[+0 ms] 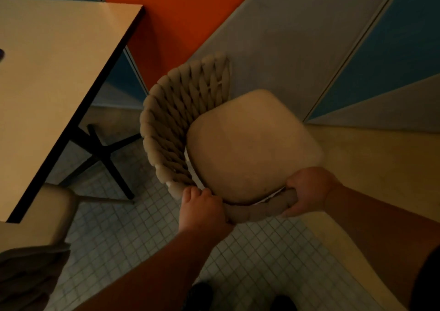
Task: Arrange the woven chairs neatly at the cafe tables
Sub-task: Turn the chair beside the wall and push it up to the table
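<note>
A beige woven chair (pixel 181 110) with a thick braided backrest and a pale seat cushion (pixel 250 144) stands in the middle of the view, to the right of a cafe table (pixel 54 68). My left hand (pixel 202 206) grips the woven rim at its near left. My right hand (pixel 309 191) grips the same rim at the near right, beside the cushion. The chair's legs are hidden under the seat. The chair sits apart from the table's dark edge.
A second chair (pixel 45 215) with a pale cushion sits at the lower left, tucked by the table. The table's black cross base (pixel 102 153) stands on small grey floor tiles. An orange, grey and blue wall (pixel 285 37) is close behind the chair. A cream bench-like surface (pixel 369 163) lies at the right.
</note>
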Demonstrator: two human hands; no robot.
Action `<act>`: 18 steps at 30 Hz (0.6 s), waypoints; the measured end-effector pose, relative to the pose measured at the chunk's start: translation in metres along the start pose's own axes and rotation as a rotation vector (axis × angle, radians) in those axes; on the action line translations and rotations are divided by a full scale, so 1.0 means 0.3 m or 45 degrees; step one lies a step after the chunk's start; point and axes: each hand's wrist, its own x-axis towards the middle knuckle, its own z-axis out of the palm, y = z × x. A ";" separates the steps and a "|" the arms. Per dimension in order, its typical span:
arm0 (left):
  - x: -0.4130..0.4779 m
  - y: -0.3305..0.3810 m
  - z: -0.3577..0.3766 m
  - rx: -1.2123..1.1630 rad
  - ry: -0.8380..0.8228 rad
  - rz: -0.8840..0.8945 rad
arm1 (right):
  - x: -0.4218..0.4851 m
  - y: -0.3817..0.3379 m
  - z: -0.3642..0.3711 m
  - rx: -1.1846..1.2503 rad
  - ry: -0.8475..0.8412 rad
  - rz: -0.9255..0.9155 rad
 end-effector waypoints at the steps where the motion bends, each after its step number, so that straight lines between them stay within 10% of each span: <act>1: -0.003 0.011 0.003 -0.015 0.007 0.009 | 0.005 0.018 -0.008 -0.042 0.005 -0.025; 12: -0.004 0.047 0.005 -0.036 -0.039 0.088 | 0.011 0.079 -0.026 -0.159 -0.061 -0.019; 18: 0.034 -0.112 -0.076 -0.431 0.211 0.018 | -0.046 -0.045 0.046 0.318 0.529 0.591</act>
